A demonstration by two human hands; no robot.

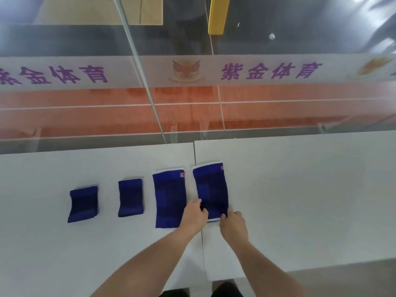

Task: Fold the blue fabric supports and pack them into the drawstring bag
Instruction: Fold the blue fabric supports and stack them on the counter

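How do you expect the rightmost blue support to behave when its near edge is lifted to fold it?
The rightmost blue support will probably bend limply, since it lies flat with slightly wavy sides. It looks thin, so likely light. On the smooth white table it may slide; the left hand and right hand are at its near edge.

2 white tables (300,200) butted side by side, seam (198,211) between them. Behind: glass partition (85,39) w/ frosted band (150,71) carrying purple characters (271,70) & an orange winged logo (186,69). Through glass: orange floor (107,112) w/ white lines. Yellow post (217,15) at top.
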